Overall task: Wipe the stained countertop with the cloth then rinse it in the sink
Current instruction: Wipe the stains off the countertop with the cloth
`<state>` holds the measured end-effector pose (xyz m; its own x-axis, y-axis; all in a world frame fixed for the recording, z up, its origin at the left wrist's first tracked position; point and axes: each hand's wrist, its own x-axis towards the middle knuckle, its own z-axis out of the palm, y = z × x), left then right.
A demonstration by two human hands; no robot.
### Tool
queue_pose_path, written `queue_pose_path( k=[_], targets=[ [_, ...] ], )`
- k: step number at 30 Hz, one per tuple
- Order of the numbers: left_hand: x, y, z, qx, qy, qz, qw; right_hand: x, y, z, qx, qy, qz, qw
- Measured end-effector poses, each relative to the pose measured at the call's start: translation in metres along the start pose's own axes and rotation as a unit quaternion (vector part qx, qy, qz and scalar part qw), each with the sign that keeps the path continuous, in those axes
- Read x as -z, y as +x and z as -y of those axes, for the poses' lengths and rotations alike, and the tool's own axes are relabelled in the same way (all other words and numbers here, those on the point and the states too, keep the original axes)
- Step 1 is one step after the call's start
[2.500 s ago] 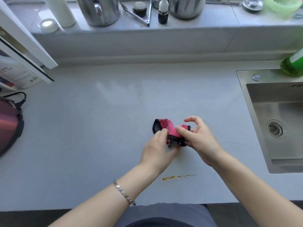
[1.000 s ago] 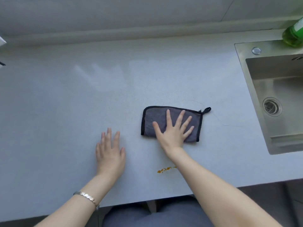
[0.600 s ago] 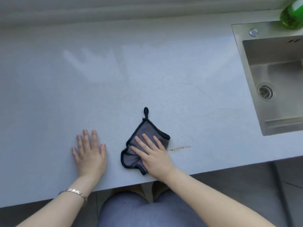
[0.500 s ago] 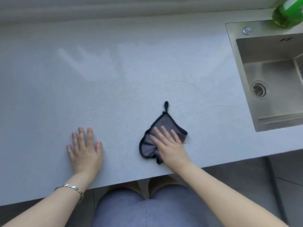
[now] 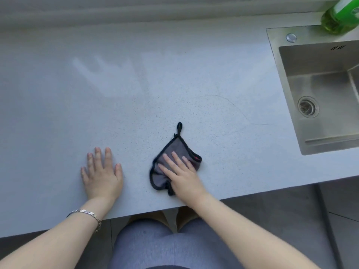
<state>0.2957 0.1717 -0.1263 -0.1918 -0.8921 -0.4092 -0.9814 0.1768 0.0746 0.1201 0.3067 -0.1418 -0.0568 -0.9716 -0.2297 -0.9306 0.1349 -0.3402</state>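
A grey cloth with black edging and a hanging loop lies bunched on the pale speckled countertop, close to its front edge. My right hand presses down on the cloth with fingers stretched over it, a bit of red showing at the cloth's right corner. My left hand rests flat on the counter to the left of the cloth, holding nothing. No orange stain shows on the surface around the cloth. The steel sink with its drain is set into the counter at the right.
A green bottle stands at the sink's back corner. A low ledge runs along the back of the counter. The counter's front edge lies just below both wrists, with my legs and the floor beneath.
The cloth went from folded between both hands to pressed under my right hand, then slid toward the front edge over the orange stain, which no longer shows. My left hand settled flat.
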Motion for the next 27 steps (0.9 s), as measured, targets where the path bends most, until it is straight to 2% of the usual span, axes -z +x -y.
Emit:
queue_pose_path(
  k=[1,2,3,5,8,11,13,16,18,19,20,21,23,24,26,27],
  targets=[
    [0.001,0.0,-0.002,0.003,0.001,0.003,1.0,0.003,-0.015,-0.022,0.024,-0.01,-0.001,1.0],
    [0.001,0.0,-0.004,0.007,0.002,0.004,1.0,0.004,-0.034,-0.047,0.011,-0.01,-0.002,1.0],
    [0.002,0.0,-0.007,0.013,-0.004,0.002,1.0,0.008,-0.054,-0.071,-0.037,-0.008,-0.014,0.999],
    [0.003,-0.001,-0.017,0.017,-0.037,-0.017,0.999,0.024,-0.084,-0.112,-0.198,0.026,-0.044,0.979],
    [0.004,-0.001,-0.04,-0.078,-0.045,-0.049,0.995,0.051,-0.065,-0.157,-0.39,0.054,-0.092,0.915],
    [0.008,0.001,-0.077,-0.175,-0.03,-0.025,0.984,0.07,-0.009,-0.18,-0.464,0.08,-0.145,0.87],
    [0.009,0.003,-0.103,-0.198,-0.027,0.015,0.98,0.059,0.001,-0.172,-0.444,0.084,-0.159,0.878],
    [0.006,0.006,-0.139,-0.218,-0.002,0.058,0.974,0.022,-0.05,-0.131,-0.224,0.035,-0.124,0.966],
    [0.004,0.004,-0.157,-0.217,0.02,0.098,0.971,0.018,-0.088,-0.142,-0.08,-0.002,-0.059,0.995],
    [0.002,0.002,-0.162,-0.217,0.031,0.113,0.969,0.025,-0.094,-0.163,-0.049,-0.008,-0.048,0.998],
    [0.0,0.0,-0.166,-0.216,0.041,0.12,0.968,0.036,-0.091,-0.186,-0.064,-0.01,-0.055,0.996],
    [-0.001,-0.001,-0.167,-0.214,0.048,0.121,0.968,0.05,-0.082,-0.208,-0.124,0.002,-0.072,0.99],
    [-0.003,-0.001,-0.167,-0.207,0.056,0.113,0.97,0.075,-0.054,-0.247,-0.283,0.026,-0.101,0.953],
    [-0.004,-0.001,-0.166,-0.204,0.06,0.11,0.971,0.082,-0.042,-0.253,-0.331,0.041,-0.102,0.937],
    [-0.003,-0.001,-0.166,-0.204,0.069,0.107,0.971,0.082,-0.039,-0.244,-0.36,0.074,-0.114,0.923],
    [-0.002,-0.001,-0.167,-0.204,0.072,0.107,0.97,0.076,-0.049,-0.235,-0.347,0.077,-0.114,0.928]
  ],
)
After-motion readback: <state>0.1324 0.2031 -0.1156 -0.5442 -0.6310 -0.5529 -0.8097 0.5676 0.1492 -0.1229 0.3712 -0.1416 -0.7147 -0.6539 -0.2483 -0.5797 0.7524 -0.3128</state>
